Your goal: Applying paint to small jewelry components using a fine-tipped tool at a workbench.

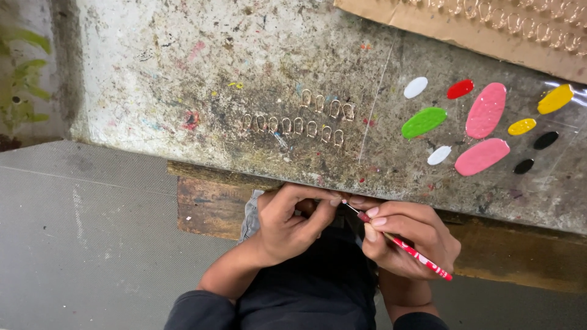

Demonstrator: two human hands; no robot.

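Painting a tiny piece, hidden in the pinched left hand [292, 221] at the table [183, 73] edge | right hand [408, 239] grips brush [403, 244] | row of small hooks [299, 119] on the table looks unpainted | paint blobs [486, 122] ready

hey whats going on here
A person sits at a paint-stained worktable. Their right hand holds a thin red brush, its tip at something small pinched in the left hand. On the table lie rows of small wire loops and paint blobs in several colours.
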